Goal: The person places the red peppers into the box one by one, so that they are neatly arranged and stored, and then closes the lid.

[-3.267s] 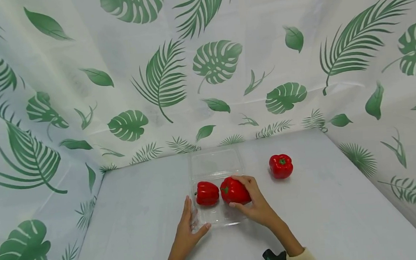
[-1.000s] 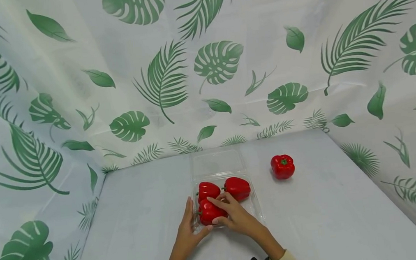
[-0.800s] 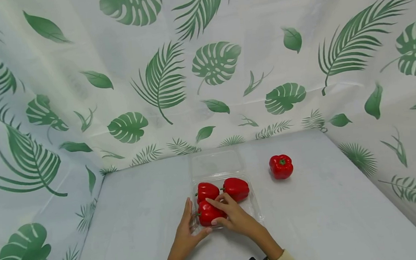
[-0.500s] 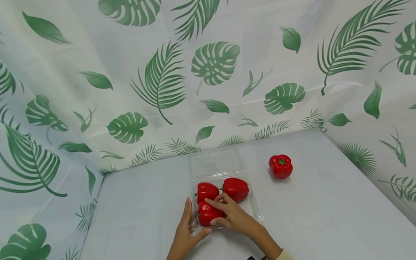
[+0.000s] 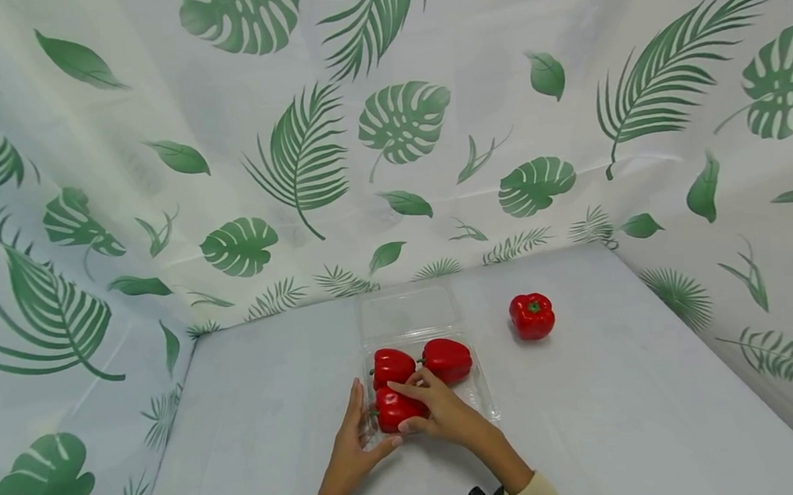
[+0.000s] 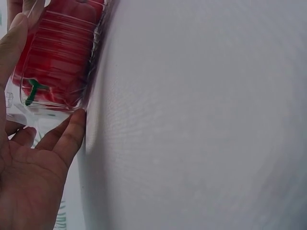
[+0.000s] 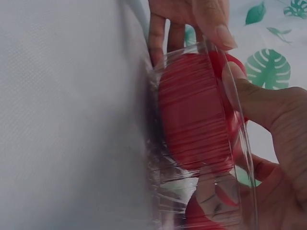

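Observation:
A clear plastic clamshell container (image 5: 479,399) lies with its lid folded back, holding three red bell peppers. My right hand (image 5: 452,414) grips the front-left bell pepper (image 5: 395,409) between thumb and fingers. Behind it sit the back-left bell pepper (image 5: 393,366) and the back-right bell pepper (image 5: 447,359). My left hand (image 5: 349,450) rests at the container's front-left corner, fingers extended along its left side and thumb at the front rim. Through the clear wall, the left wrist view shows a pepper's green stem (image 6: 34,91). The right wrist view shows my right thumb (image 7: 235,76) on the pepper inside the rim.
Another red bell pepper (image 5: 532,316) stands on the white-covered table (image 5: 614,386), right of the container. The transparent lid (image 5: 408,313) lies flat towards the back. A leaf-printed curtain (image 5: 400,121) encloses the back and sides.
Since the earliest frame, the pepper then in my right hand has come to lie at the back right. That hand now grips another at the front left. Little has moved in the last second.

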A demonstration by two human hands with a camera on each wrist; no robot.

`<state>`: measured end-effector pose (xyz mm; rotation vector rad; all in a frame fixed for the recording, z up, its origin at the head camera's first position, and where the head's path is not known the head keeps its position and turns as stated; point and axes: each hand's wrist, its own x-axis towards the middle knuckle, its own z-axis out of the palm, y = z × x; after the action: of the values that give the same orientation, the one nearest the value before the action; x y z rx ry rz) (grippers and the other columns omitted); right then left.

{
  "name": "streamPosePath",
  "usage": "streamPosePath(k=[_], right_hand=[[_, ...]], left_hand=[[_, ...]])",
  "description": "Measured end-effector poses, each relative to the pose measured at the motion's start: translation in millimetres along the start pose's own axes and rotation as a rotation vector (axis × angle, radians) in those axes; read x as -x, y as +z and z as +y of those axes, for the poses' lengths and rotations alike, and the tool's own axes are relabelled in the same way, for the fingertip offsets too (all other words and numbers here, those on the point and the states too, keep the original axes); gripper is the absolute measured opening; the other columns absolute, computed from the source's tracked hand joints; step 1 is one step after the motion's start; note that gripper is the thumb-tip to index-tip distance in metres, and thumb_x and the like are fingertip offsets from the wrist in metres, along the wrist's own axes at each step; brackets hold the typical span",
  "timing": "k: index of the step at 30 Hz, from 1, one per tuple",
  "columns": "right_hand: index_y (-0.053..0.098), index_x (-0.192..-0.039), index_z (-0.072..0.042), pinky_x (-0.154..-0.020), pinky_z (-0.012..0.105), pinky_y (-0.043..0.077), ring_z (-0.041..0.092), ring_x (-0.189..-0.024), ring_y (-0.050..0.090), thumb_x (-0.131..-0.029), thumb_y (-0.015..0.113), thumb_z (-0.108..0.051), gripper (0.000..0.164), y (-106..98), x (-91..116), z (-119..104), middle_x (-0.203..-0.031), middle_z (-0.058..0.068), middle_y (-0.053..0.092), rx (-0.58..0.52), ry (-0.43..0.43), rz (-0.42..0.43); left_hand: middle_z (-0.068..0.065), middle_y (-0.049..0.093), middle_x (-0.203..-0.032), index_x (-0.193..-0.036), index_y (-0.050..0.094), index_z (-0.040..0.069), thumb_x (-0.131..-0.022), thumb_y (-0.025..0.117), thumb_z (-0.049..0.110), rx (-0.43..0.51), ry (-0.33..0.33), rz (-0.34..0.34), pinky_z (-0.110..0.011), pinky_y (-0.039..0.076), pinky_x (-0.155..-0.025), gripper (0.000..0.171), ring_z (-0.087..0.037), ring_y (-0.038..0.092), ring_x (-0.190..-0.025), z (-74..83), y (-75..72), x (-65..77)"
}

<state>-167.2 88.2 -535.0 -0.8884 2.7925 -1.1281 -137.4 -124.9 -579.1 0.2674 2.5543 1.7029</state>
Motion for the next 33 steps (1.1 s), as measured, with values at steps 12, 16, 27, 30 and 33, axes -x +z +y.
streamPosePath(k=[12,16,27,30,33], right_hand=[[0.056,-0.139,-0.018,-0.094,0.044,0.057,0.021,-0.112,0.056,-0.084,0.075,-0.039,0.062,5.4,2.5,8.4,-0.119,0.005,0.056,-0.018,-0.005,0.024],[0.058,-0.137,-0.019,-0.094,0.044,0.057,0.022,-0.111,0.057,-0.087,0.071,-0.038,0.056,8.3,4.2,7.6,-0.117,0.005,0.057,0.041,-0.012,0.072],[0.063,-0.133,-0.025,-0.082,0.030,0.059,0.013,-0.099,0.052,-0.080,0.076,-0.042,0.057,8.5,6.0,3.8,-0.111,-0.001,0.060,0.240,-0.017,0.158],[0.062,-0.133,-0.027,-0.086,0.035,0.060,0.015,-0.103,0.056,-0.079,0.076,-0.045,0.058,5.4,6.5,2.9,-0.112,-0.001,0.062,0.228,0.012,0.147],[0.063,-0.132,-0.028,-0.086,0.034,0.060,0.014,-0.102,0.057,-0.079,0.076,-0.047,0.057,5.3,7.2,4.5,-0.111,-0.001,0.063,0.227,0.016,0.159]], left_hand=[[-0.009,0.010,-0.165,-0.158,0.011,0.020,-0.078,0.081,0.040,-0.011,-0.006,0.016,-0.050,0.048,-0.102,0.108,-0.045,0.040,-0.138,-3.4,2.0,0.0],[-0.009,0.011,-0.165,-0.158,0.011,0.021,-0.078,0.081,0.042,-0.027,-0.016,0.016,-0.049,0.048,-0.102,0.109,-0.044,0.041,-0.138,-2.6,2.0,0.4],[-0.010,0.014,-0.164,-0.158,0.011,0.020,-0.078,0.081,0.039,-0.016,0.010,0.032,-0.050,0.047,-0.103,0.109,-0.044,0.039,-0.139,-3.9,6.2,0.1],[-0.009,0.015,-0.164,-0.158,0.011,0.020,-0.077,0.081,0.042,-0.039,0.010,0.040,-0.050,0.046,-0.104,0.109,-0.042,0.038,-0.140,-3.2,5.2,0.0],[-0.008,0.016,-0.164,-0.158,0.012,0.021,-0.077,0.081,0.043,-0.050,0.010,0.045,-0.050,0.047,-0.103,0.109,-0.042,0.038,-0.140,-2.8,4.2,-0.8]])
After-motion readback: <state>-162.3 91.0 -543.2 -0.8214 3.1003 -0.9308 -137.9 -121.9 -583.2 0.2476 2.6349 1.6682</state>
